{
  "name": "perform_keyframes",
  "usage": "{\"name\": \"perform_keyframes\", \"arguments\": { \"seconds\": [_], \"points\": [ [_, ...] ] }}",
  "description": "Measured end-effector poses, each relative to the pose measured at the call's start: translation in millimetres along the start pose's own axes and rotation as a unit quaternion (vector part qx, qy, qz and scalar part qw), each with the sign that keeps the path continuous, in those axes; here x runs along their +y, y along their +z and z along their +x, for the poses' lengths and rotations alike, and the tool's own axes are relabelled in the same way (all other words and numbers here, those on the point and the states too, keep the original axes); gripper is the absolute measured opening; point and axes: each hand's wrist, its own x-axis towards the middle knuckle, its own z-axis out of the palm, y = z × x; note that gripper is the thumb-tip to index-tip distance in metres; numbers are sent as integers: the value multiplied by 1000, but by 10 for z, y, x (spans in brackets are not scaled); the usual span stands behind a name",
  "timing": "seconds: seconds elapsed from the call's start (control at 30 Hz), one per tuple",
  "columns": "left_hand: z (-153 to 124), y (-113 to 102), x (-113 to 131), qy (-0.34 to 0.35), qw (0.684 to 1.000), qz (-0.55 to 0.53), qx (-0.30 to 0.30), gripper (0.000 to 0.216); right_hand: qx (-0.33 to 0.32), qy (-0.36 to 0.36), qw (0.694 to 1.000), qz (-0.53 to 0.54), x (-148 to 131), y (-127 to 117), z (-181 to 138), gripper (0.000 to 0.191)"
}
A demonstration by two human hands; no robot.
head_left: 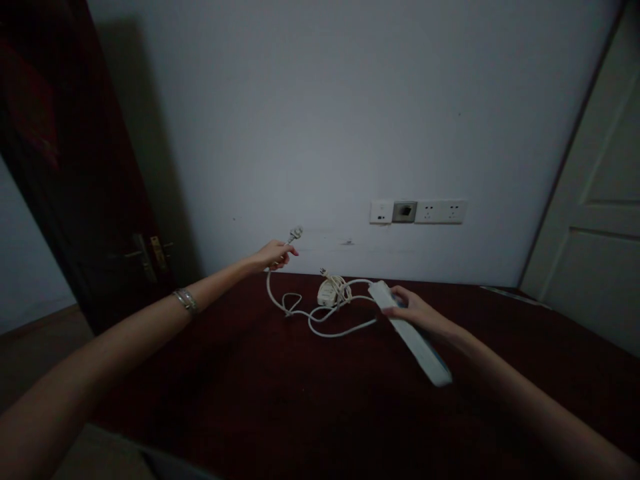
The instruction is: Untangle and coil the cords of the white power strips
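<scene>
My left hand (276, 255) is closed around the white cord just below its plug (296, 233), which points up toward the wall. In my right hand (407, 310) is a long white power strip (415, 347), gripped near its far end and tilted above the dark red table. The strip's white cord (327, 335) loops loosely across the table between my hands, and a thin tie hangs on it. Behind these loops lies a second, smaller white power strip (328, 293) with its own cord wound up and its plug pins showing.
Wall sockets (440, 212) and a grey wall plate (405, 212) sit above the dark red table (280, 400), right of centre. A dark door with a metal handle (159, 253) stands at left, a pale panelled door (600, 200) at right. A thin flat strip (515, 296) lies at the table's back right.
</scene>
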Motion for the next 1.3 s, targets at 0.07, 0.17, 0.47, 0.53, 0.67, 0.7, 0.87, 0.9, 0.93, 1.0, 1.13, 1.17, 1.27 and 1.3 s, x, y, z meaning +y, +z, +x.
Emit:
{"name": "perform_keyframes", "arguments": {
  "seconds": [0.07,0.17,0.47,0.53,0.67,0.7,0.87,0.9,0.93,1.0,1.13,1.17,1.27,1.3],
  "points": [
    [-67,196,-3,-18,996,-60,-56,34,-22,11,994,110,-67,111,-13,53],
    [-147,477,-70,-40,978,-126,-163,54,-31,0,978,207,-201,209,-24,59],
    [-190,1087,-612,2,937,-246,-249,47,-6,-29,967,252,-435,115,-10,45],
    [-204,1130,-685,13,935,-237,-263,39,10,-29,961,275,-459,77,-19,36],
    [-244,1154,-775,-24,924,-226,-308,50,76,2,949,306,-509,-48,-34,33],
    [-256,1152,-786,-32,916,-225,-330,56,95,11,946,309,-517,-93,-33,35],
    [-294,1020,-734,-22,932,-164,-322,51,175,93,955,221,-414,-403,32,50],
    [-289,956,-705,-7,943,-144,-299,48,186,108,960,180,-345,-480,58,53],
    [-277,881,-674,13,953,-122,-277,46,180,114,967,136,-259,-559,87,56],
    [-228,708,-615,41,972,-74,-217,41,184,101,976,54,-52,-710,148,60],
    [-54,372,-528,35,994,-22,-98,35,232,60,962,-130,375,-960,254,65],
    [-7,297,-509,25,997,-20,-66,33,230,59,958,-163,468,-1017,272,62],
    [96,61,-455,-27,999,-24,19,30,232,96,936,-246,728,-1216,290,60],
    [112,-28,-439,-38,998,-15,55,29,250,110,918,-288,815,-1293,283,62]
  ]
}}
